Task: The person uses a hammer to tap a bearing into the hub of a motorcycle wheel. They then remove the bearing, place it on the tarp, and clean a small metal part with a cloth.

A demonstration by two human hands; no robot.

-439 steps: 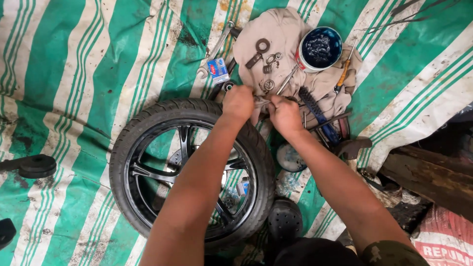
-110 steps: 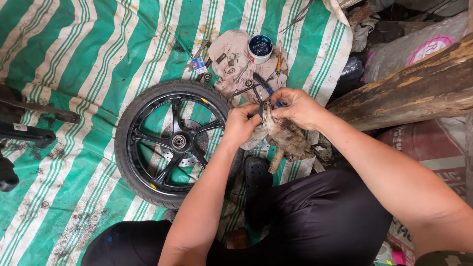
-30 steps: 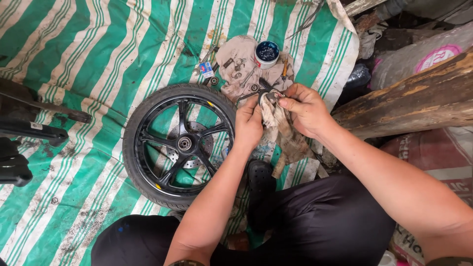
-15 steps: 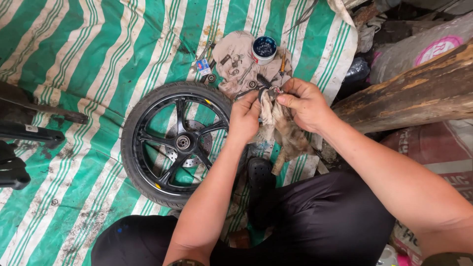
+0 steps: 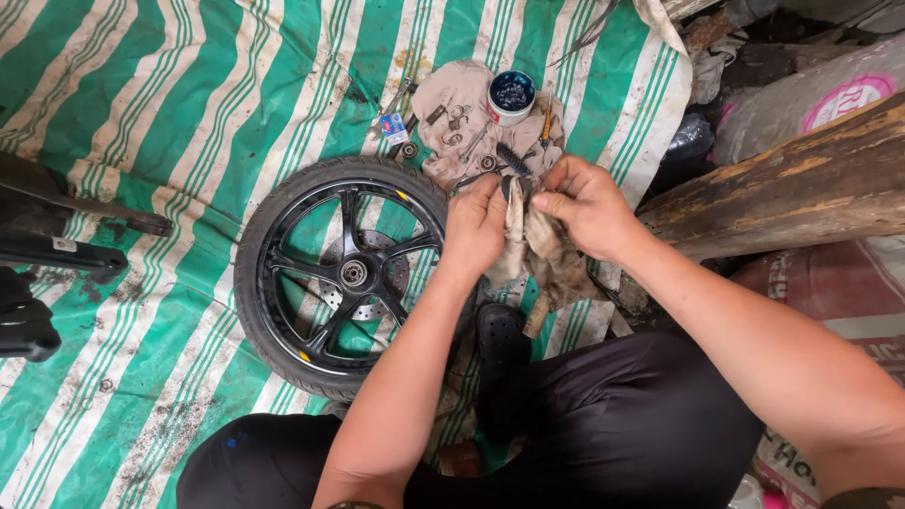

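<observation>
Grimy beige cloth rag [image 5: 547, 254] is pinched between both hands: left hand [image 5: 474, 226] closes on its left fold, right hand [image 5: 586, 205] grips its upper edge. The rag hangs just right of a black spoked motorcycle wheel [image 5: 344, 273] lying flat on a green-and-white striped tarpaulin [image 5: 189, 104]. Beyond the hands, a round blue-and-white grease tub [image 5: 512, 96] stands on a tan cloth.

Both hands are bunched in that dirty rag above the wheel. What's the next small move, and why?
Probably keep rubbing the part inside the rag for another turn. The left hand and right hand both pinch the cloth around something dark that barely shows, so it likely isn't clean yet. The wheel lies flat beside them, and the grease tub sits open beyond.
</observation>
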